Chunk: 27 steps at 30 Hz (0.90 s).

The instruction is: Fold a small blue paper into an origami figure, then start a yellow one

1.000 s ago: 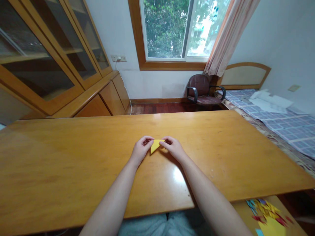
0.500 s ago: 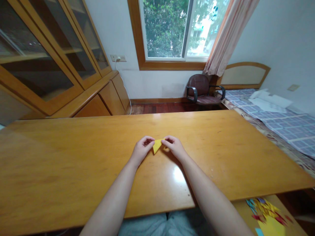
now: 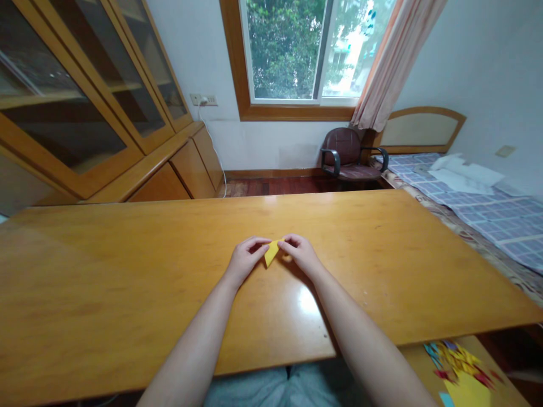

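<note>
A small folded yellow paper (image 3: pixel 271 252), triangular with its tip pointing toward me, lies on the wooden table (image 3: pixel 127 271) near the middle. My left hand (image 3: pixel 246 260) pinches its left side with curled fingers. My right hand (image 3: pixel 299 254) pinches its right side, thumb and fingers pressed on the fold. Both hands rest on the tabletop and cover part of the paper.
A pile of small coloured folded papers (image 3: pixel 460 367) lies on a lower surface at the bottom right. Wooden glass-door cabinets (image 3: pixel 85 113) stand on the left. A dark chair (image 3: pixel 350 155) stands under the window, and a bed (image 3: pixel 487 209) runs along the right.
The yellow paper has been folded narrower and the two hands have closed in toward each other; the arms have hardly moved.
</note>
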{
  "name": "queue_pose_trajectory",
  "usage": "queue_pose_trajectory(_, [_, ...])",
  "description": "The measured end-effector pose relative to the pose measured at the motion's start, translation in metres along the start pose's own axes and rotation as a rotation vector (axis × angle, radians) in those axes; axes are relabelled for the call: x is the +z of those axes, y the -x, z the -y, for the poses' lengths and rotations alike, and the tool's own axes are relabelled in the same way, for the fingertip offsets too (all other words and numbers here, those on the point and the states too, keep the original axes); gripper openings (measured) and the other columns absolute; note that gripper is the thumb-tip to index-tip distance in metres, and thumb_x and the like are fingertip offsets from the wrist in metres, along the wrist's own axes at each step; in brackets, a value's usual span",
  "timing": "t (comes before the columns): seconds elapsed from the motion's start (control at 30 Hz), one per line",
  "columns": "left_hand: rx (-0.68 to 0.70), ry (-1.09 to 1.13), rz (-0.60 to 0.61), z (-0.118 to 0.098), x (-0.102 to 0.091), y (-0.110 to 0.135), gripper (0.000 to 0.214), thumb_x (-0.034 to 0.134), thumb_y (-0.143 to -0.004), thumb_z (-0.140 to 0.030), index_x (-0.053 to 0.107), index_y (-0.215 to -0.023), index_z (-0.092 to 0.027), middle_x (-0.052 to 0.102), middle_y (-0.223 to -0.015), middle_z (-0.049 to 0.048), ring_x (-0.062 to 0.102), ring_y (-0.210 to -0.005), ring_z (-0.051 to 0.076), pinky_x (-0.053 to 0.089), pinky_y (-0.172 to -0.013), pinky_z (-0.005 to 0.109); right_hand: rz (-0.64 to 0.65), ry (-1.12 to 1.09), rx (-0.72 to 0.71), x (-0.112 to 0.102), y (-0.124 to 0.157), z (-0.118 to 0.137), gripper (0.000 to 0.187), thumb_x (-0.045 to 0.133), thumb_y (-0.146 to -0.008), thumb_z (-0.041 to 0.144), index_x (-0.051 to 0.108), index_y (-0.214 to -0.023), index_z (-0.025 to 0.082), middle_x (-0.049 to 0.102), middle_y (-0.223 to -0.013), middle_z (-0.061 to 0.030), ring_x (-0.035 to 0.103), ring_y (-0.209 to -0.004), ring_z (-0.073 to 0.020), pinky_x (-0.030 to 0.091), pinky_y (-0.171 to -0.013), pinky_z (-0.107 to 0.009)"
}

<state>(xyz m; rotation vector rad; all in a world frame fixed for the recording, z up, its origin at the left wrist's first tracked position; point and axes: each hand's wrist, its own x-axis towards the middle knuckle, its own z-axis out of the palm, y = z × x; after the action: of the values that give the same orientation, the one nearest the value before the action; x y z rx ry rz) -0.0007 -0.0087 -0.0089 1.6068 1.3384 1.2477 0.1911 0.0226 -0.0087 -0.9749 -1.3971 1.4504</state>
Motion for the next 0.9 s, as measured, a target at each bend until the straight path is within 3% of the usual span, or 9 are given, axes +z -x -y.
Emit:
queue_pose_trajectory(0.63, [-0.064, 0.054, -0.007, -0.0015, 0.0015, -0.0013, 0.024, 0.069, -0.079, -0.037, 0.074, -0.094, -0.019, 0.073, -0.092, 0.0050, 0.066, -0.087, 0.020, 0.049, -0.083, 0.031, -0.035, 0.012, -0.012, -0.0007, -0.0007, -0.0008, 0.033, 0.068, -0.076, 0.049, 0.066, -0.076, 0.016, 0.060, -0.066, 0.0006, 0.053, -0.059, -0.0126, 0.042, -0.057, -0.025])
queue_pose_trajectory(0.9, [-0.085, 0.052, 0.002, -0.0012, 0.0021, -0.0002, 0.023, 0.069, -0.078, -0.036, 0.074, -0.093, -0.019, 0.073, -0.093, 0.0053, 0.065, -0.088, 0.021, 0.049, -0.084, 0.032, -0.075, 0.067, -0.082, -0.0012, 0.0011, 0.0030, 0.033, 0.063, -0.080, 0.048, 0.064, -0.066, 0.018, 0.061, -0.065, -0.0010, 0.053, -0.063, -0.0144, 0.043, -0.061, -0.025])
